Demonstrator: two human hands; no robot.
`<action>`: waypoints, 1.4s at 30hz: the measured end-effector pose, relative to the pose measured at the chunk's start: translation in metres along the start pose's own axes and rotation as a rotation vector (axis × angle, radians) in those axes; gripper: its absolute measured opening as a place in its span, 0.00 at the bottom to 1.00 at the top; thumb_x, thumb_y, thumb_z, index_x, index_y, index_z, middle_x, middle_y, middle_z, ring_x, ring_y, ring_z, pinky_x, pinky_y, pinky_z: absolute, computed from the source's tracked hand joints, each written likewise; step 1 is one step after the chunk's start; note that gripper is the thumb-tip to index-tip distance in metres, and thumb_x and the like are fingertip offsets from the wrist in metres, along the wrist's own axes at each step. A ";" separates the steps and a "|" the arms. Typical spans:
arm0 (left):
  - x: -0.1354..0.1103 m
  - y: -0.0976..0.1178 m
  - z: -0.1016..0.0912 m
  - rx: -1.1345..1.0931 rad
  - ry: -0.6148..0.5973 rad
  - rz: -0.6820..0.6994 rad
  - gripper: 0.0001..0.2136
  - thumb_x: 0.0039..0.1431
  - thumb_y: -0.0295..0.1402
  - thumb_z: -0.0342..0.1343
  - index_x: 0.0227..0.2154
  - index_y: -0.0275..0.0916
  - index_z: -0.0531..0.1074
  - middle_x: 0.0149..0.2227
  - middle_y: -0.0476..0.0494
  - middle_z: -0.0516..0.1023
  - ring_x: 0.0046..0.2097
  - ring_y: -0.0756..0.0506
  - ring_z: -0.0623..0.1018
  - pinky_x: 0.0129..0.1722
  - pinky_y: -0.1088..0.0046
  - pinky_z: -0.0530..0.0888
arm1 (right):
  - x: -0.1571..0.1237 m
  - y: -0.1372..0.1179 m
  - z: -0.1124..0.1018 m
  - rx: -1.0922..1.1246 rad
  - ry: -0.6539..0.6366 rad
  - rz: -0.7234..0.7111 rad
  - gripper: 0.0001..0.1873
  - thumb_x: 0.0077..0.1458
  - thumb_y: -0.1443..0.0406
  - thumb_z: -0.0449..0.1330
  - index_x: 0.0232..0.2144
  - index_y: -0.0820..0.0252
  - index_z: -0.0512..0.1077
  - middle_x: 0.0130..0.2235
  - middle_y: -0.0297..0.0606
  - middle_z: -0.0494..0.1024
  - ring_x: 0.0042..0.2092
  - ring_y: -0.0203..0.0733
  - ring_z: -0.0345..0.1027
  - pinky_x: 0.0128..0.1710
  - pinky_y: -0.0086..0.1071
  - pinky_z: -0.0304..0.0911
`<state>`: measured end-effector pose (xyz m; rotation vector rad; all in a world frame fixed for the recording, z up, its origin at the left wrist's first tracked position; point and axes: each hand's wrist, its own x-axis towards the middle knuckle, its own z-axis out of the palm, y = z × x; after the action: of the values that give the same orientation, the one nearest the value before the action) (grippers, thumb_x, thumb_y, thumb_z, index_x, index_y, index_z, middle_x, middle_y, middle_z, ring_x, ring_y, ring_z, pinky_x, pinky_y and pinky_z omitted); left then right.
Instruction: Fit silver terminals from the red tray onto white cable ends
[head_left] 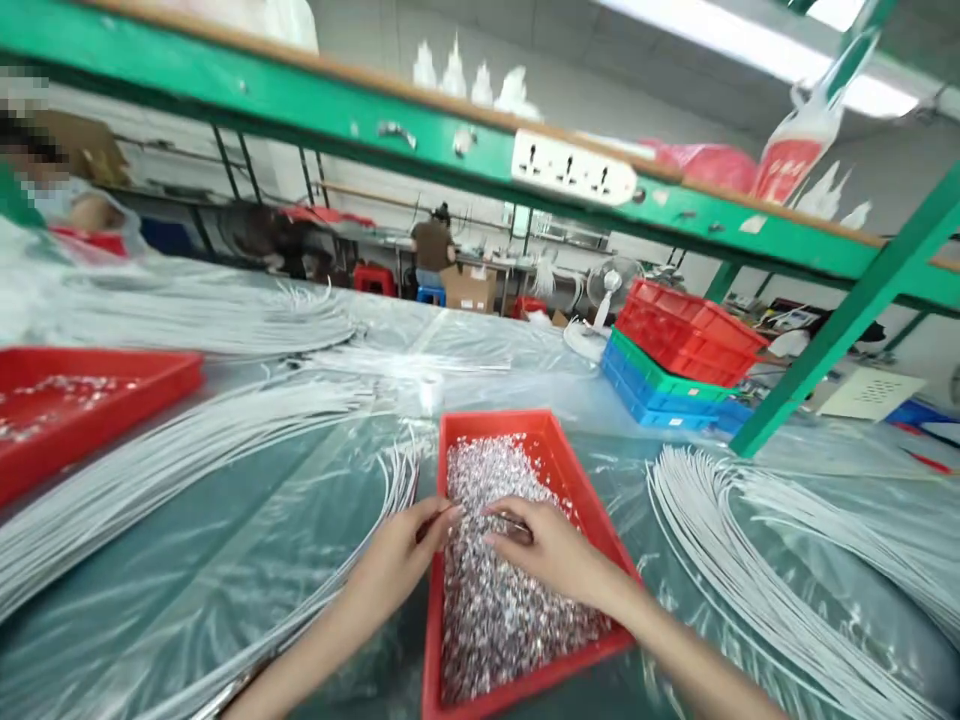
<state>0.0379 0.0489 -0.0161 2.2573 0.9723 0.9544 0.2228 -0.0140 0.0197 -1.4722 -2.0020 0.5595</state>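
A red tray [592,500] holds a thick layer of small, shiny, silvery parts [510,610]. My left hand [409,535] is at the tray's left rim, thumb and forefinger pinched together; whatever is between them is too small to make out. Over the parts, my right hand [544,540] has its fingers curled, with a gap between thumb and forefinger tips and nothing visible in it. A bundle of thin white cables [401,475] curves beside the tray and runs under my left hand and along the forearm.
More white cables lie in bundles at left [187,440] and right [720,530]. Another red tray [165,375] stands at left. Stacked red crates [686,330] top blue ones near a green post [825,360]. A shelf beam [450,140] crosses overhead. People sit farther back.
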 end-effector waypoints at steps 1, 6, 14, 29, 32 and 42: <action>0.004 -0.004 0.002 0.006 0.015 0.008 0.19 0.63 0.40 0.42 0.21 0.37 0.67 0.17 0.51 0.69 0.21 0.48 0.71 0.21 0.78 0.66 | 0.009 0.004 0.002 -0.010 0.008 -0.009 0.12 0.57 0.62 0.59 0.43 0.59 0.72 0.30 0.34 0.78 0.27 0.37 0.69 0.26 0.27 0.61; -0.004 -0.014 0.017 0.019 0.045 0.035 0.19 0.66 0.38 0.41 0.26 0.36 0.71 0.21 0.48 0.73 0.24 0.47 0.75 0.23 0.78 0.71 | 0.021 0.016 0.012 -0.037 0.003 -0.009 0.15 0.59 0.63 0.56 0.48 0.60 0.71 0.40 0.40 0.80 0.36 0.42 0.74 0.34 0.30 0.66; -0.025 -0.017 0.024 0.085 0.070 0.169 0.12 0.66 0.33 0.44 0.38 0.39 0.73 0.34 0.42 0.81 0.34 0.44 0.81 0.32 0.72 0.76 | 0.013 0.016 0.011 -0.085 -0.098 -0.015 0.11 0.62 0.65 0.52 0.40 0.59 0.74 0.35 0.40 0.80 0.34 0.43 0.72 0.33 0.33 0.62; -0.029 -0.010 0.019 0.142 0.003 0.308 0.10 0.67 0.28 0.43 0.38 0.35 0.70 0.29 0.43 0.78 0.29 0.46 0.78 0.27 0.71 0.74 | 0.012 0.015 0.008 -0.084 -0.263 -0.042 0.05 0.59 0.69 0.55 0.34 0.58 0.71 0.28 0.35 0.76 0.28 0.38 0.67 0.27 0.31 0.55; -0.029 -0.004 0.018 0.120 -0.012 0.261 0.08 0.65 0.26 0.44 0.37 0.36 0.69 0.29 0.44 0.77 0.29 0.46 0.77 0.26 0.71 0.73 | 0.012 0.012 0.008 -0.069 -0.281 -0.031 0.05 0.59 0.70 0.55 0.33 0.59 0.71 0.27 0.35 0.76 0.27 0.38 0.67 0.26 0.31 0.55; -0.032 -0.003 0.017 0.130 -0.081 0.249 0.08 0.63 0.24 0.43 0.33 0.36 0.67 0.27 0.44 0.74 0.28 0.45 0.74 0.25 0.70 0.70 | 0.011 0.012 0.007 0.015 -0.288 -0.015 0.06 0.59 0.68 0.53 0.31 0.58 0.70 0.25 0.33 0.73 0.26 0.37 0.64 0.25 0.30 0.54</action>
<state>0.0330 0.0234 -0.0417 2.5509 0.7492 0.9150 0.2242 0.0001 0.0094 -1.4315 -2.2186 0.8179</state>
